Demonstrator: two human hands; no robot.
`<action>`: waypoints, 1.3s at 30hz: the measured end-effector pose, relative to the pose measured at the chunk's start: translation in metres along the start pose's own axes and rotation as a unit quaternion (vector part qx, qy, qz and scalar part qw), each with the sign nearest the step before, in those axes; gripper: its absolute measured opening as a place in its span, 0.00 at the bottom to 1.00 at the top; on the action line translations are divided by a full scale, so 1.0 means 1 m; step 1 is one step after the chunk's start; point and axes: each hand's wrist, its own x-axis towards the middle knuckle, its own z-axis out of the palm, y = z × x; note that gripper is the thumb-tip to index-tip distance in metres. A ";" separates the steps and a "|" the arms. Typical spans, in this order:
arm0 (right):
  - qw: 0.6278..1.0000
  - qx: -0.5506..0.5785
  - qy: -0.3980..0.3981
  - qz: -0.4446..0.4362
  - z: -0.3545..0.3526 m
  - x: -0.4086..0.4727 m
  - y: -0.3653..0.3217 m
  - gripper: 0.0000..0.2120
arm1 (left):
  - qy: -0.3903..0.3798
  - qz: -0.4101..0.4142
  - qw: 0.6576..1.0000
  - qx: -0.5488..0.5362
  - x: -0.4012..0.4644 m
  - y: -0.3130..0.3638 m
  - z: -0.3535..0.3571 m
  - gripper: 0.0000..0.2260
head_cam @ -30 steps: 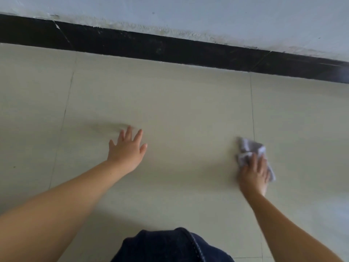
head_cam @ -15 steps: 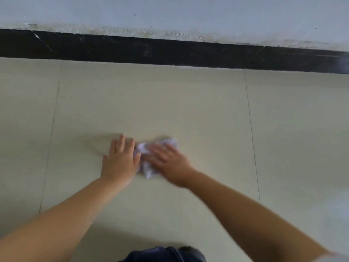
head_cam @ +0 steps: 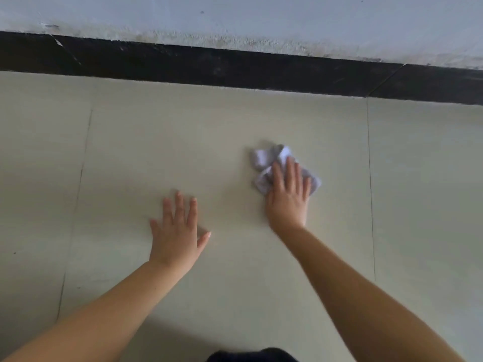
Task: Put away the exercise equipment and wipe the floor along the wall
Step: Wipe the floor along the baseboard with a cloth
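Since half a second ago the right hand (head_cam: pixel 287 202) has slid the rag away from the left hand and back out to the right, so the two are well apart again instead of nearly touching. Going big to small: the pale tiled floor (head_cam: pixel 235 121) fills most of the view, with thin grout lines running toward the wall (head_cam: pixel 261 14), which is whitish and scuffed along its bottom edge. A black baseboard (head_cam: pixel 209 66) runs between wall and floor, with a couple of visible joints. Both bare forearms reach in from the bottom. The left hand (head_cam: pixel 176 233) is flat on the floor, palm down, fingers spread, holding nothing. The right hand's grip isn't really a grab, it's an open palm pressing down on the crumpled white cloth (head_cam: pixel 264 163), fingers extended over it. That cloth sits on the middle tile, right of centre, a good way out from the baseboard. Bit of dark clothing (head_cam: pixel 251 356) at the bottom edge.
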 end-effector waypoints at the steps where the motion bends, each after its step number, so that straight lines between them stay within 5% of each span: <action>1: 0.998 -0.002 -0.008 -0.064 0.012 -0.020 -0.019 0.26 | -0.005 0.000 1.000 0.003 0.000 0.000 0.001 0.39; 5: 0.947 -0.048 -0.128 -0.292 0.020 -0.088 -0.038 0.27 | -0.010 0.007 1.000 0.002 0.000 0.001 0.001 0.39; 9: 0.882 -0.088 -0.175 -0.428 -0.005 -0.031 0.038 0.23 | -0.029 0.008 0.999 0.015 0.001 -0.002 0.005 0.43; 13: 0.965 -0.096 -0.063 -0.236 -0.061 0.088 0.124 0.26 | -0.035 -0.015 0.999 0.028 0.000 0.001 -0.007 0.39; 17: 0.981 -0.140 -0.125 -0.039 -0.103 0.150 0.164 0.26 | -0.072 -0.022 0.996 0.046 0.001 0.003 -0.019 0.36; 22: 0.989 -0.104 -0.086 -0.053 -0.073 0.070 0.144 0.26 | -0.136 -0.047 0.989 0.046 0.002 0.021 -0.044 0.33; 26: 0.983 -0.104 -0.125 -0.079 -0.054 -0.044 0.150 0.28 | -0.189 0.066 0.978 0.060 0.003 0.051 -0.094 0.29; 30: 0.973 -0.123 -0.174 -0.087 -0.032 -0.151 0.150 0.26 | -0.160 0.167 0.970 0.077 0.024 0.099 -0.142 0.27; 37: 0.969 -0.093 -0.133 -0.186 -0.043 -0.148 0.167 0.23 | -0.135 0.234 0.946 0.180 0.071 0.163 -0.132 0.31; 39: 0.976 -0.062 -0.155 -0.137 -0.048 -0.115 0.169 0.23 | -0.118 0.227 0.955 0.152 0.073 0.179 -0.110 0.35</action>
